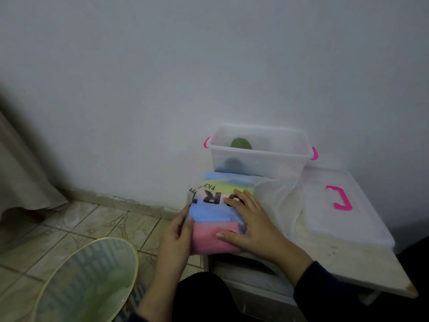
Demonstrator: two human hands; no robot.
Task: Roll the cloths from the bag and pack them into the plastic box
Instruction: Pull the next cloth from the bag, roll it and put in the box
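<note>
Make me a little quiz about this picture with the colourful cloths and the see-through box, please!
1. True or false: the plastic box has its lid on.
2. Which cloth colour in the bag of cloths lies nearest the person? A) green B) pink C) yellow
3. Fill in: the lid with the pink handle lies to the ____ of the bag.

Key:
1. False; the box is open, and a green roll shows inside.
2. B; the left hand holds the bag's side and the right hand lies on top.
3. right
</note>
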